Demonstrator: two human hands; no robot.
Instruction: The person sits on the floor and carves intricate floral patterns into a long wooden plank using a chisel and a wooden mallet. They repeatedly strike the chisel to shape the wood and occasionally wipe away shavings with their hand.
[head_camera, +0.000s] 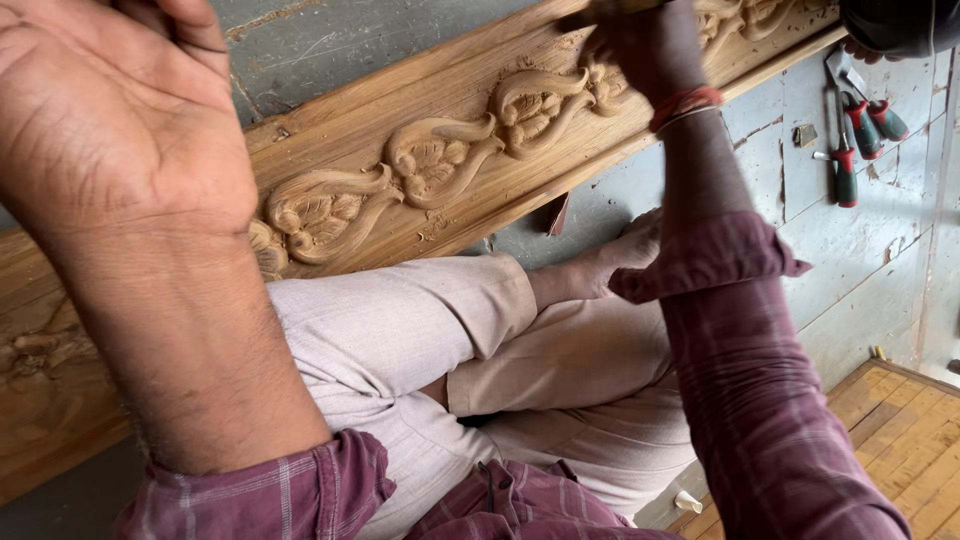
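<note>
The right hand (645, 40) is up at the far edge of the carved wooden board (420, 160), fingers bunched together on something at the top of the frame — what it grips is cut off, so I cannot tell what it is. A red thread band (685, 103) circles that wrist above a rolled plaid sleeve (745, 380). The left hand (110, 110) is raised close to the camera, palm showing, fingers loosely apart and holding nothing. The board runs on a slant across the grey floor (860, 260), its leaf-and-scroll relief facing up, just beyond the person's folded legs in pale trousers (400, 330). Off to the right, well apart from the board, several red-and-green handled tools (860, 130) lie on the floor — near a wooden panel (900, 430) at the corner.
</note>
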